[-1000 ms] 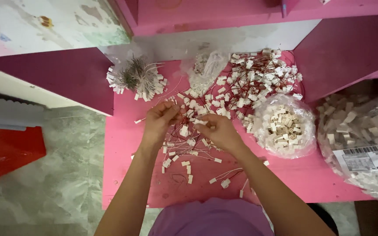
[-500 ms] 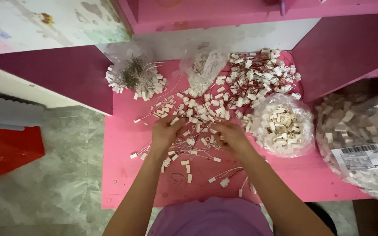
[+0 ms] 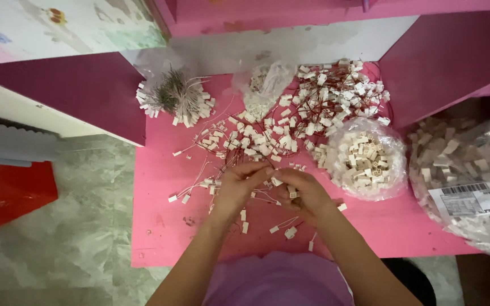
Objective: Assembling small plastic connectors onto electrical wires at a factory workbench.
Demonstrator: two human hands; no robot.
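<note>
Both my hands meet over the middle of a pink table (image 3: 160, 226). My left hand (image 3: 238, 187) and my right hand (image 3: 304, 195) pinch a small white plastic connector with thin wires (image 3: 277, 182) between their fingertips. Around them lie loose white connectors on red wires (image 3: 245, 139). A big heap of the same wired connectors (image 3: 336, 93) sits further back. A clear bag of bare white connector housings (image 3: 364, 158) stands right beside my right hand.
A bundle of wires with white ends (image 3: 174, 99) lies at the back left, and a small clear bag (image 3: 265, 85) at the back centre. A large clear bag of housings (image 3: 472, 181) with a label sits at the right. A red bag (image 3: 9, 190) lies on the marble floor.
My hands have drawn back from the scattered pile toward me and come together, now gripping one wired connector between them.
</note>
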